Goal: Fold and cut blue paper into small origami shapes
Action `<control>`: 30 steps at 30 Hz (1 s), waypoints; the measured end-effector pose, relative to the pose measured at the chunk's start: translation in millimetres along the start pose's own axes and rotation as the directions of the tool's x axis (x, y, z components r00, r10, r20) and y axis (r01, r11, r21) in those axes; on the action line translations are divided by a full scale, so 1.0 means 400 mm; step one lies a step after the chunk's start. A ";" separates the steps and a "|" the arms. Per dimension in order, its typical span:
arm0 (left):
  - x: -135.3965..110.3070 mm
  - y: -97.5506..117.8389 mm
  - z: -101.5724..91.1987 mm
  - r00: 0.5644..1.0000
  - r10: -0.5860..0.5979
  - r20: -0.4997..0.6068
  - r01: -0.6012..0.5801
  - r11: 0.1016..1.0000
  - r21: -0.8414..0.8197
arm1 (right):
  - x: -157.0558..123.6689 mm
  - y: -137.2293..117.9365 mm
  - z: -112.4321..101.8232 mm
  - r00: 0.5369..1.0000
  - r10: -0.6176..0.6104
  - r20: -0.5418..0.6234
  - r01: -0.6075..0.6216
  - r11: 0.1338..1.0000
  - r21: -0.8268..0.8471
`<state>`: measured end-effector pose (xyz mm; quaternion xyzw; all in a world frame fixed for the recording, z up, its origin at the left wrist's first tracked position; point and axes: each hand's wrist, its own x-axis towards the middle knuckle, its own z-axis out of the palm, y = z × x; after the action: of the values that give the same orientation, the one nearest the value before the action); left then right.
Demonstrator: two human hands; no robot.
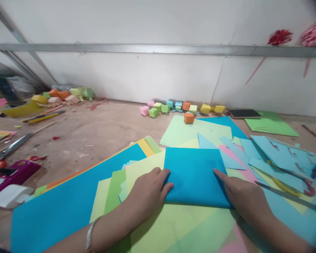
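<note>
Left hand and right hand flank the apparently folded blue paper, which lies in front of the person on top of a pile; the left thumb and forefinger rest slightly apart at its left edge, the right forefinger reaches out along its right edge, and whether hidden fingers pinch from below cannot be told. Over the broad tabletop, the main risk seems to be loose layers: the large blue sheet and yellow-green sheets overlap, so a nudge from either forearm could slide them and carry the blue paper askew. Uneven pressure between the hands might skew its near edge or leave a stray crease. Of the smaller things, the light blue pieces beside the right forearm could get swept or bent, the yellow-handled tool might snag paper, and the orange cube could topple if the sheet beneath were tugged
</note>
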<state>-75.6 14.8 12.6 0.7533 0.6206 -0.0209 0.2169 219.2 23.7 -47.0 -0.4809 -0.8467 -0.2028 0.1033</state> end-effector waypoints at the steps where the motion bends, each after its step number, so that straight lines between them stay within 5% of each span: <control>1: -0.001 0.002 0.004 1.000 0.007 -0.007 -0.007 0.999 0.050 | 0.001 -0.001 -0.001 1.000 -0.006 -0.011 0.006 1.000 -0.012; 4: 0.001 0.003 0.020 0.988 0.106 -0.112 -0.088 0.984 0.155 | 0.002 -0.001 -0.002 1.000 -0.016 -0.022 0.015 0.999 -0.033; 9: 0.012 -0.005 0.054 0.865 0.392 -0.313 -0.382 0.919 0.095 | -0.002 0.004 0.003 1.000 -0.013 0.025 0.013 1.000 -0.018; 17: 0.012 0.019 0.059 0.919 0.389 -0.065 -0.388 0.921 0.024 | 0.001 -0.002 0.001 1.000 -0.012 -0.005 0.012 1.000 -0.008; 30: 0.013 0.025 0.055 0.932 0.361 0.004 -0.360 0.927 0.108 | -0.001 -0.002 -0.006 0.999 0.031 0.021 -0.032 0.999 0.043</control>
<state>-59.8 10.4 -5.9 0.8651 0.4714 -0.0079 0.1713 218.7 22.0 -44.9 -0.4939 -0.8442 -0.1777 0.1086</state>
